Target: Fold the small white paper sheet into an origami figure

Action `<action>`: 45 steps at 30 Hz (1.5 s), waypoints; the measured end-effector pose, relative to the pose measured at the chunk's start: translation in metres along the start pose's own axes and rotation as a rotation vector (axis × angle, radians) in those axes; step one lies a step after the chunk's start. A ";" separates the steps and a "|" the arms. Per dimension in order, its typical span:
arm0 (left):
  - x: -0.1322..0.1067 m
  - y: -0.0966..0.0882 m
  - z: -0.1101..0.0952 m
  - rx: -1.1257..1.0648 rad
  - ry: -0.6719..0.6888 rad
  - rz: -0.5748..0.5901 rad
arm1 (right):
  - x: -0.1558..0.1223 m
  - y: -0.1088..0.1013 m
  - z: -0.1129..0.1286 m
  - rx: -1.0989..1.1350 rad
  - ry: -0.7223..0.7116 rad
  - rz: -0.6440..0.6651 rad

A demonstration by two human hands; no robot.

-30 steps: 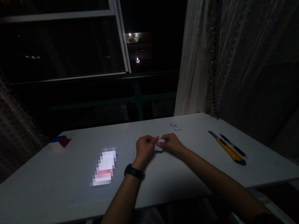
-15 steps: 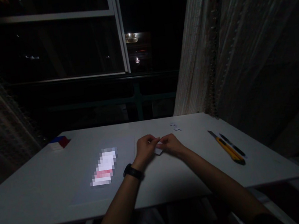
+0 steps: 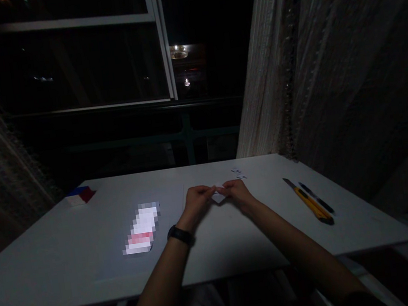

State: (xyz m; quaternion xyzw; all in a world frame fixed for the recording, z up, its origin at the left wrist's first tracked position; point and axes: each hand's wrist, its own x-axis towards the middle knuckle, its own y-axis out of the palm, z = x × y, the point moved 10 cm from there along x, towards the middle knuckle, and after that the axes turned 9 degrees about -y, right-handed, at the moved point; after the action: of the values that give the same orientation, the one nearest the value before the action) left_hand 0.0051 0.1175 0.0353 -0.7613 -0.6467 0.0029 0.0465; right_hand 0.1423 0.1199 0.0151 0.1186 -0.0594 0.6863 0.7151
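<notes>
Both my hands meet over the middle of a white table [image 3: 240, 249] in dim light. My left hand [image 3: 196, 202], with a dark watch on its wrist, and my right hand [image 3: 240, 192] each pinch one side of a small white piece of paper [image 3: 218, 195] held just above the table top. The fingers of both hands are curled in on it. Most of the paper is hidden between the fingertips.
A yellow utility knife [image 3: 309, 202] and a dark pen [image 3: 316, 198] lie to the right. A blurred white and red card [image 3: 142, 228] lies to the left, a red and blue block [image 3: 79, 195] at the far left corner, small scraps [image 3: 237, 172] beyond my hands. Curtains hang either side.
My hands have shifted slightly away from me and upward with the paper still pinched between them; the paper has turned a little in the fingertips.
</notes>
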 end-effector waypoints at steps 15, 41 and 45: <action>0.000 0.006 0.017 0.046 -0.159 0.043 | 0.001 0.002 0.008 -0.108 -0.122 0.037; 0.002 0.011 0.011 0.076 -0.061 0.101 | 0.005 0.003 0.018 -0.156 -0.208 0.078; 0.002 0.017 0.015 0.149 -0.049 0.153 | 0.005 0.002 0.022 -0.251 -0.268 0.083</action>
State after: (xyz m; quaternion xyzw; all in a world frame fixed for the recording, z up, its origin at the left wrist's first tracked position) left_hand 0.0209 0.1176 0.0196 -0.8027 -0.5855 0.0729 0.0868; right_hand 0.1424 0.1187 0.0380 0.1162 -0.2439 0.6804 0.6812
